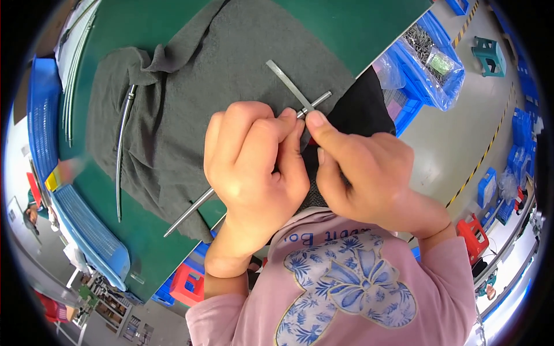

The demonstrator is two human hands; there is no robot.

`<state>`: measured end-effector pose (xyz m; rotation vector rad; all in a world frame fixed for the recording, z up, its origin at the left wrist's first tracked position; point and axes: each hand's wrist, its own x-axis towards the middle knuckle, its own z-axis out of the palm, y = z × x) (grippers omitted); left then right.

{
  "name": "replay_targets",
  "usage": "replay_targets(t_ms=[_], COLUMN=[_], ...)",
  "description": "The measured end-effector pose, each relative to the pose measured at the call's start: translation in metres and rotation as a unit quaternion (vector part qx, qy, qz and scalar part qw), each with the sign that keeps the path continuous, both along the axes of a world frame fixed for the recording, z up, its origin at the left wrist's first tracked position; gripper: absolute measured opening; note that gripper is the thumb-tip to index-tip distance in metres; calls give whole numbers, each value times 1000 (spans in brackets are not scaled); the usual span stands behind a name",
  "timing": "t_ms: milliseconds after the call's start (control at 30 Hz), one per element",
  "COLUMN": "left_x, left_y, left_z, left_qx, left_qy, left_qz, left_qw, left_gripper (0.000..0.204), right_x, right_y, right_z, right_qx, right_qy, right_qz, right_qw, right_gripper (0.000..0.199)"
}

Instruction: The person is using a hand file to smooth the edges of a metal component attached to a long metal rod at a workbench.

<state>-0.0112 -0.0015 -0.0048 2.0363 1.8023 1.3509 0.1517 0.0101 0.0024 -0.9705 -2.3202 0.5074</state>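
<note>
My left hand (254,158) is closed round a thin metal rod (193,212). The rod slants from the lower left up through the fist, and its stepped tip comes out past the fingers. Pinched between thumb and fingers of my right hand (369,170) is a flat metal file (287,79), whose blade lies across the rod near that tip. A grey cloth (231,63) spreads on the green table beneath both hands. To the left, a second metal rod (123,144) rests on the cloth, its upper end by a fold.
Blue plastic baskets (45,124) stand along the left edge of the green table (138,17), beside several long thin rods (75,75). At right, a blue bin (444,92) holds small metal parts. A green stool (489,56) and red stools (473,237) stand on the floor.
</note>
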Motion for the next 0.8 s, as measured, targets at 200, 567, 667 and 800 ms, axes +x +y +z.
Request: replay_targets(t_ms=[200, 567, 667, 800], left_x=[-1, 1, 0, 1], left_y=[0, -1, -3, -2], left_z=[0, 0, -1, 0], left_qx=[-2, -6, -4, 2], left_qy=[2, 5, 9, 12], left_qz=[-20, 3, 5, 4], left_qw=[1000, 1000, 1000, 1000], left_gripper=[18, 17, 18, 18], right_x=[18, 5, 15, 17], right_y=[-16, 7, -12, -11], right_z=[-1, 18, 22, 18], right_qx=[-5, -38, -56, -68], right_qy=[-17, -22, -46, -18], right_qz=[-4, 20, 12, 6], right_qw=[1000, 999, 997, 997], right_gripper=[46, 47, 45, 46])
